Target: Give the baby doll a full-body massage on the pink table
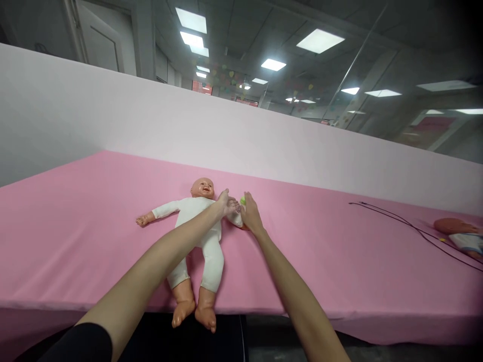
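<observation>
A baby doll [196, 208] in a white cloth body lies on its back on the pink-covered table, head toward the wall, feet at the front edge. My left arm crosses over its body. Beside the doll's chest, my left hand [227, 204] is open, palm turned up and thumb raised. Just to its right, my right hand [252, 212] is closed around a small thing with a light green part [242, 200]; its kind is mostly hidden by the fingers. Below the hands, the doll's arm on that side is partly covered.
A second doll [458, 234] lies at the far right of the pink table cover [320, 241]. Thin dark cords [403, 221] run across the cover toward it. Behind stands a low white wall [226, 136] with glass above.
</observation>
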`<state>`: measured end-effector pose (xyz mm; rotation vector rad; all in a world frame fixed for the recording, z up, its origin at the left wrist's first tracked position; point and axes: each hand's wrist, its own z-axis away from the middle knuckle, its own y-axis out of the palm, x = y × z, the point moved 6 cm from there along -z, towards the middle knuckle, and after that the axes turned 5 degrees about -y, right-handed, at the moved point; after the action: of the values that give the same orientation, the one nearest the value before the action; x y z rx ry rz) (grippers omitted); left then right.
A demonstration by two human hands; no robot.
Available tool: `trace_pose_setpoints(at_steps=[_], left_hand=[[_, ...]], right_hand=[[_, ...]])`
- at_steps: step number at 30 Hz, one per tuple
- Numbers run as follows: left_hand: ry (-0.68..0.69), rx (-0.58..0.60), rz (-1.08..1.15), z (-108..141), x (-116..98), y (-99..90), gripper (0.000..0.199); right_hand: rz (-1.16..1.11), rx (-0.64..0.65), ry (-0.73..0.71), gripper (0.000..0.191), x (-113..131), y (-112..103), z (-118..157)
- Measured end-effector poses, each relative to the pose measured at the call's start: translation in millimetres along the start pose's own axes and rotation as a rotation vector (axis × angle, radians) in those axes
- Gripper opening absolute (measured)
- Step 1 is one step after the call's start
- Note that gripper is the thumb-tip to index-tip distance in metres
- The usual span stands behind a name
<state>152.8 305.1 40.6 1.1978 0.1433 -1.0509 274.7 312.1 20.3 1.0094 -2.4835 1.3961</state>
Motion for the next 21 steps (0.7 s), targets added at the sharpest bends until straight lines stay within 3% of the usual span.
trace_pose_setpoints(at_steps=[4, 9, 13, 18, 21], left_hand=[[-0.023, 0.008, 0.037, -20, 6, -1.2, 0.072], [-0.062, 0.034, 0.043, -25, 7, -7.2, 0.073], [-0.070, 0.065, 0.035, -13, -8, -18.3, 0.067], [0.006, 0.216, 0.078, 15, -37, -28.2, 0.072], [0.021, 0.209, 0.101, 26, -48, -35.0, 0.073]], right_hand=[[-0.005, 0.025, -0.039, 0.060, -18, 20, 3], [0.022, -0.009, -0.062, 0.060, -22, 20, 5], [0.037, -0.026, 0.016, 0.059, -25, 15, 2], [0.078, -0.065, 0.046, 0.055, -25, 14, -11], [0.122, -0.047, 0.061, 0.055, -28, 14, -19]])
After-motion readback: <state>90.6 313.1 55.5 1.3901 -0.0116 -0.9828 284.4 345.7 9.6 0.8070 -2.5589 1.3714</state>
